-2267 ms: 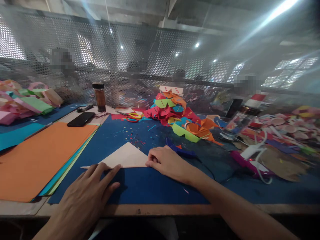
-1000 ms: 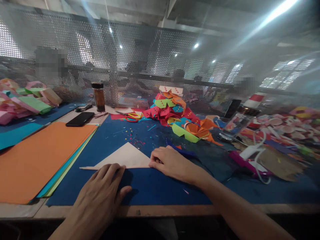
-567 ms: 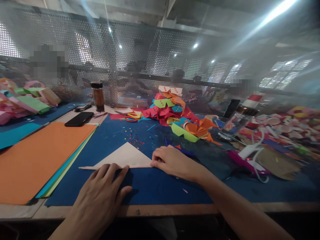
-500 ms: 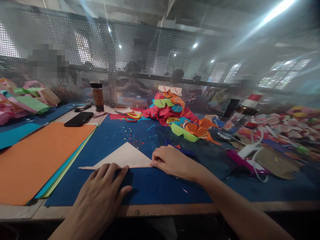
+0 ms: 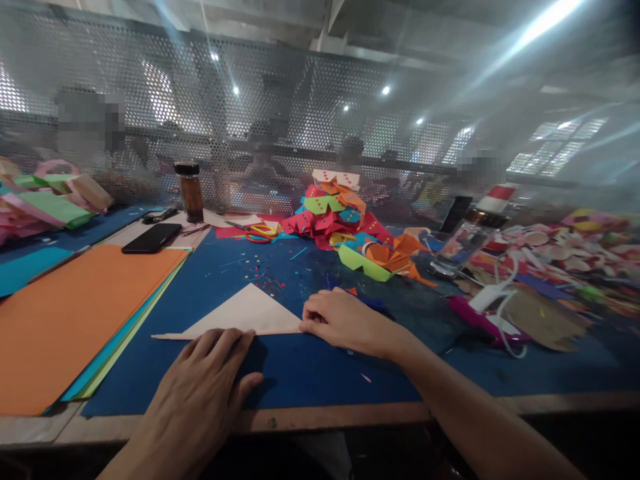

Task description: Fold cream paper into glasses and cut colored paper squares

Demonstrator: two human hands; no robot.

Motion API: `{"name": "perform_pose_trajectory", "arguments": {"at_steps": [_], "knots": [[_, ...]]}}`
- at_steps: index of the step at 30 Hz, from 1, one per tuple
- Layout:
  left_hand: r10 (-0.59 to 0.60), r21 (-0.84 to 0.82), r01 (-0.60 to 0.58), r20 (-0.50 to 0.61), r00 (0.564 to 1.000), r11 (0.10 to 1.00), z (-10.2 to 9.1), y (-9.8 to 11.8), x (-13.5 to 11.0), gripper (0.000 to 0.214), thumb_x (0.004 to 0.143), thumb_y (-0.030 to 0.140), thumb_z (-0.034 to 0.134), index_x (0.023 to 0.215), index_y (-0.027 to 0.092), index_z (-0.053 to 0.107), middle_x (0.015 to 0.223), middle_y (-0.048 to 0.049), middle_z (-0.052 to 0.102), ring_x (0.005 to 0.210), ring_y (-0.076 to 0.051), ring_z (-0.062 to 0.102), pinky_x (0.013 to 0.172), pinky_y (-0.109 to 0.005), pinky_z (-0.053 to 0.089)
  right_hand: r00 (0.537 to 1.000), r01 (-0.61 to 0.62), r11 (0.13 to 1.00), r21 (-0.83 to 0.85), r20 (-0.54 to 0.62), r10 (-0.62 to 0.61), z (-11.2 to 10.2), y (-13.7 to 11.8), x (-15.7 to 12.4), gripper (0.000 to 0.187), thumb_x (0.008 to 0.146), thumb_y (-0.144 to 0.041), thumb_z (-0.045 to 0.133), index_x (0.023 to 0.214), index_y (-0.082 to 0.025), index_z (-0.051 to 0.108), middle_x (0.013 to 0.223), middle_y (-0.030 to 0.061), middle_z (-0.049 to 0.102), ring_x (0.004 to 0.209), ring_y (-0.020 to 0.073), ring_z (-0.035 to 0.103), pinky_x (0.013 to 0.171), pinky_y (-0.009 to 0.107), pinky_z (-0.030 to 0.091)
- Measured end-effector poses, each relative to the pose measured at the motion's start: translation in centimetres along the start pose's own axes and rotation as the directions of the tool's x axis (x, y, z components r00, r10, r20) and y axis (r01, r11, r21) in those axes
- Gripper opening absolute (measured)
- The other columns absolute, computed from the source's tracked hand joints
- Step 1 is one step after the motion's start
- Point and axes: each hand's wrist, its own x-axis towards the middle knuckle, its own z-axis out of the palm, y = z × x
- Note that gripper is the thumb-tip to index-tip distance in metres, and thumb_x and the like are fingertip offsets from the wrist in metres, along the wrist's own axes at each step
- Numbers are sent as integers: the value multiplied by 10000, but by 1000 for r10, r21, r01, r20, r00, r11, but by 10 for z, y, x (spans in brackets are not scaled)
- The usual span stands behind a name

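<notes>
Watching from my end: the folded pale paper (image 5: 250, 313) lies near the front edge of the blue tabletop (image 5: 320, 383), its peak pointing at the back edge. My hands are apart. Left hand (image 5: 207, 373) is laid out loosely, fingertips on the paper's near edge; right hand (image 5: 345, 323) is curled at its right corner, can't tell if it's actually pinching. Scissors (image 5: 263, 232) lie toward the back edge, beside the pile of paper masks (image 5: 327, 223).
</notes>
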Motion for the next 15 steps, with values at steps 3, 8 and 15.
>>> {"name": "perform_pose_trajectory", "arguments": {"at_steps": [3, 8, 15], "knots": [[-5, -10, 5, 13, 1000, 1000, -3, 0, 1, 423, 942, 432, 492, 1328, 260, 515, 1169, -76, 641, 1033, -280, 580, 806, -424, 505, 1000, 5, 1000, -5, -8, -6, 1, 1, 0, 222, 904, -344, 580, 749, -198, 643, 823, 12, 693, 829, 176, 597, 787, 336, 350], [-11, -15, 12, 49, 999, 1000, -7, 2, 4, 407, 931, 423, 517, 1307, 268, 542, 1142, -83, 637, 1001, -281, 581, 799, -433, 504, 1000, 4, 1000, -19, -20, -4, 2, 2, 0, 236, 900, -351, 584, 730, -198, 645, 800, 12, 689, 808, 171, 596, 756, 321, 345], [-7, -52, 9, 39, 999, 999, -7, 2, 5, 355, 956, 350, 464, 1277, 239, 568, 1152, -95, 611, 1020, -279, 559, 816, -445, 506, 1000, 12, 1000, -25, -27, -13, 3, 4, 1, 240, 901, -356, 581, 728, -201, 643, 798, 3, 692, 800, 166, 591, 754, 323, 339]]}}
